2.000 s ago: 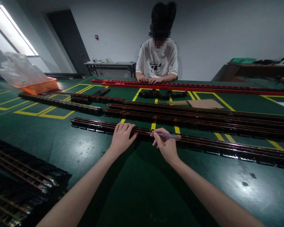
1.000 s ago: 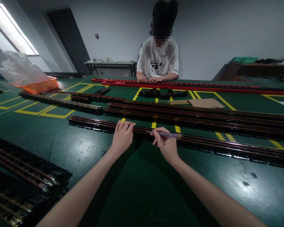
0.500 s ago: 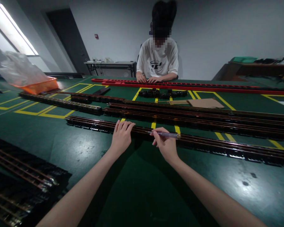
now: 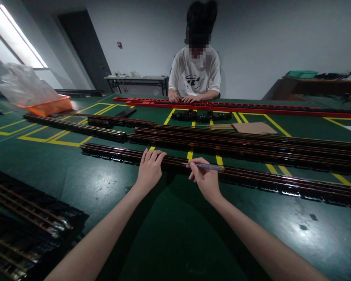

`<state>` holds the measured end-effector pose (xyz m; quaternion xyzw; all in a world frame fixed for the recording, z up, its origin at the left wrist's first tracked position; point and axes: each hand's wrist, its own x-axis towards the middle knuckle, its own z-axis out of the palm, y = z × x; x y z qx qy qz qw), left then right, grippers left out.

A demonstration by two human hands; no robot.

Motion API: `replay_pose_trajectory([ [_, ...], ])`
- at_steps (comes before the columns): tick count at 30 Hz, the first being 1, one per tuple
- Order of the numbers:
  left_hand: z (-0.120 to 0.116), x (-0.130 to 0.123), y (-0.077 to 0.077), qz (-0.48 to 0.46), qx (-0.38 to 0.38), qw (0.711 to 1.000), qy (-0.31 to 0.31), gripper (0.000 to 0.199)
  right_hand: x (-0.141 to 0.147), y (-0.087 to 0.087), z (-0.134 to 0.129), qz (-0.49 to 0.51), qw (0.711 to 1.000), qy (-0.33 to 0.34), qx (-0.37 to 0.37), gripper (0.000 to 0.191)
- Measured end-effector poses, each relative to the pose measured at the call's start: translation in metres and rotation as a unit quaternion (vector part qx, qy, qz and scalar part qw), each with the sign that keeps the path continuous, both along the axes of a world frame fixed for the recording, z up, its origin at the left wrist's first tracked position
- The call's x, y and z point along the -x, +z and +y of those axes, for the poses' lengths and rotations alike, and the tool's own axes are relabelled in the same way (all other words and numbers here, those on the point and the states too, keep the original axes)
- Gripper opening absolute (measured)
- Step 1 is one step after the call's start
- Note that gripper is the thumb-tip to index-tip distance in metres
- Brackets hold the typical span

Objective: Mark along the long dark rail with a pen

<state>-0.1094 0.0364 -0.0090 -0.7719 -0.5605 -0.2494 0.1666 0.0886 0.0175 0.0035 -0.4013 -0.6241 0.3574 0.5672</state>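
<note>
A long black strip with copper-coloured rods (image 4: 251,178) lies across the green table in front of me. My left hand (image 4: 149,171) rests over it left of centre, fingers bent across its top and holding it. In my right hand (image 4: 206,182) is a slim screwdriver (image 4: 209,167) with a translucent purplish handle, pinched between thumb and fingers. It lies nearly level, its thin tip pointing left over the strip. Whether that tip touches the strip I cannot tell.
Behind are more rodded strips (image 4: 245,147), cardboard (image 4: 255,128) and small black parts (image 4: 187,115). An orange basket (image 4: 51,107) with plastic bags stands far left; further strips (image 4: 26,207) lie near left. Opposite, a person (image 4: 194,74) works at a red rail (image 4: 245,107).
Both hands are almost where they were. The screwdriver has shifted very slightly to the right with my right hand.
</note>
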Motion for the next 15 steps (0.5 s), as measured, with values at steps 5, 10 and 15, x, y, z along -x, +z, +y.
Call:
replay_pose_trajectory([
  [5, 0.0016, 0.0019, -0.0023, 0.003, 0.007, 1.000, -0.012, 0.044, -0.0005, -0.0001, 0.0004, -0.005, 1.000, 0.005, -0.001, 0.015],
  [10, 0.0015, 0.0006, -0.0028, 0.004, 0.002, 1.000, 0.003, 0.042, 0.0005, 0.0001, 0.0000, 0.001, 1.000, -0.008, -0.003, 0.015],
  [15, 0.0009, -0.0003, -0.0027, 0.002, -0.001, 1.000, 0.013, 0.042, 0.0005, 0.0001, -0.0002, 0.002, 1.000, -0.008, -0.005, 0.015],
])
